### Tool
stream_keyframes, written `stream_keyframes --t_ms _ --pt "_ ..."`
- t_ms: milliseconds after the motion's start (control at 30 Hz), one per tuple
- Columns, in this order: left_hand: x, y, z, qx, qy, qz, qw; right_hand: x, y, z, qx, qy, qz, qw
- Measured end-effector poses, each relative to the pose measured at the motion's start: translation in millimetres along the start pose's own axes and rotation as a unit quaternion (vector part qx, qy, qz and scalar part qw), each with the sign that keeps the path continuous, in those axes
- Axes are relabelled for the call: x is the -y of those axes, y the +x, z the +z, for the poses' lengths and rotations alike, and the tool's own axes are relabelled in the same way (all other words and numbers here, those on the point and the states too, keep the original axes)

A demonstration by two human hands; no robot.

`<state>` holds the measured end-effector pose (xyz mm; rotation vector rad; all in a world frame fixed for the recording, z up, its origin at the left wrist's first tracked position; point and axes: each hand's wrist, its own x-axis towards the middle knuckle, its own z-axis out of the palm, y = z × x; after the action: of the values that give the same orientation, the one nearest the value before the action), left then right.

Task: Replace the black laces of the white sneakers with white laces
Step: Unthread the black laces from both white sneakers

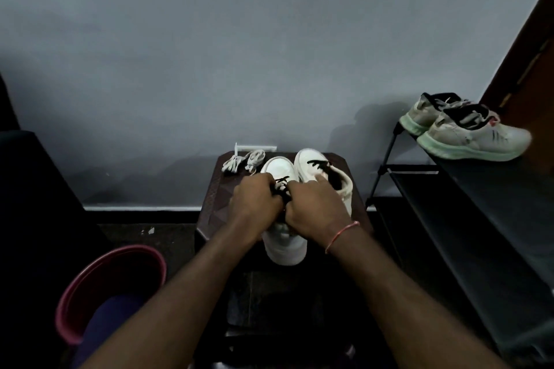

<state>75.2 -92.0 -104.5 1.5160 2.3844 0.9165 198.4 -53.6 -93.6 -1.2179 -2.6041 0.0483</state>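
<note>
Two white sneakers stand on a dark stool [212, 204]. The near sneaker [284, 249] points away from me, and its black lace [281, 180] shows between my hands. My left hand [254, 204] and my right hand [314, 207] are both curled over its lacing, pinching the black lace; the fingertips are hidden. The far sneaker [311, 165] sits to the right with a black lace [319, 164] in it. Two bundled white laces [242, 161] lie at the stool's back left corner.
A black shoe rack [467, 189] stands at the right with a pair of white-and-green sneakers [467, 132] on top. A pink bucket [90, 278] sits on the floor at the left. A grey wall is behind the stool.
</note>
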Motion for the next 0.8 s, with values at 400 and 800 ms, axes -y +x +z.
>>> stream_keyframes --t_ms 400,800 --pt "23 -78 9 -0.082 -0.067 0.082 0.991 29 -65 36 -0.040 0.340 0.200 0.918" --pt "6 -59 -27 -0.157 -0.483 -0.041 0.861 20 -51 41 -0.043 0.357 0.233 0.904"
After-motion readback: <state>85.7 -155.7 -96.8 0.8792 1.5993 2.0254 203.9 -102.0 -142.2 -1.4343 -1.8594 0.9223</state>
